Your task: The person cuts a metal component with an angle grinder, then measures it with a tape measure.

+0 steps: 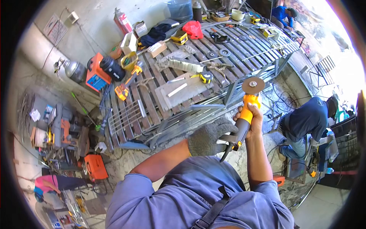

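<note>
My right hand [254,120], bare, is wrapped round the yellow front body of an angle grinder [244,124], which points away from me with its brown disc [253,85] at the far end. My left hand [210,138] wears a dark grey glove, and its fingers are at the grinder's rear end, where a black cord hangs down. Beyond the grinder stands the slatted metal table [152,103]. On it lie a flat metal plate [179,95], a tape measure [206,78] and a yellow-orange power tool [127,83].
A person in dark clothes [307,120] bends over at the right; another in blue [281,17] crouches at the far right. At the lower left is a person in pink [47,184]. An orange machine [96,166] sits on the floor. Cables lie beside the table.
</note>
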{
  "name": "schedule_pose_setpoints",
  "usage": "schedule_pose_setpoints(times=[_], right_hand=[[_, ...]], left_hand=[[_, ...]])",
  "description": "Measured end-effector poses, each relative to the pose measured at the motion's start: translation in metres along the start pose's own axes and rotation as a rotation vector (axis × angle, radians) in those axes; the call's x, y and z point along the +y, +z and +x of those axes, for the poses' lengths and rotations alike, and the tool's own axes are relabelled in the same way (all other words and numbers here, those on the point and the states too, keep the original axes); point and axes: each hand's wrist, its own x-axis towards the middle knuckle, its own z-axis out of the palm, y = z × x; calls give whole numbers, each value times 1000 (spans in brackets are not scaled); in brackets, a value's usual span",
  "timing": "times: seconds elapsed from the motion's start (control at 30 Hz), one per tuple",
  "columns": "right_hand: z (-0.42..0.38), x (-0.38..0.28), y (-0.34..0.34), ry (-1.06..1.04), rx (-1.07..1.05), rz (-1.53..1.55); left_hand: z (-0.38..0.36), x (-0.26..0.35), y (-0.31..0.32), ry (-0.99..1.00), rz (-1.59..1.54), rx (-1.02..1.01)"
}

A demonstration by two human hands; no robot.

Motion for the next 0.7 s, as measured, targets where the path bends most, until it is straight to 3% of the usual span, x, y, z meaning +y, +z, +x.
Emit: schedule_pose_setpoints(times=[0.37,0.5,0.53,0.57,0.7], right_hand=[[123,-36,0,100,113,154],[173,-57,-10,211,210,-151],[188,-64,-16,227,267,-233],[201,-70,-21,247,325,-311],[267,-102,-26,334,340,-285]], left_hand=[[104,-131,-4,42,-275,99],[134,-176,-26,57,-293,25],[139,-181,-41,-19,-248,5],[135,-189,-49,-254,-318,-60],[109,-249,-64,-619,-230,23]])
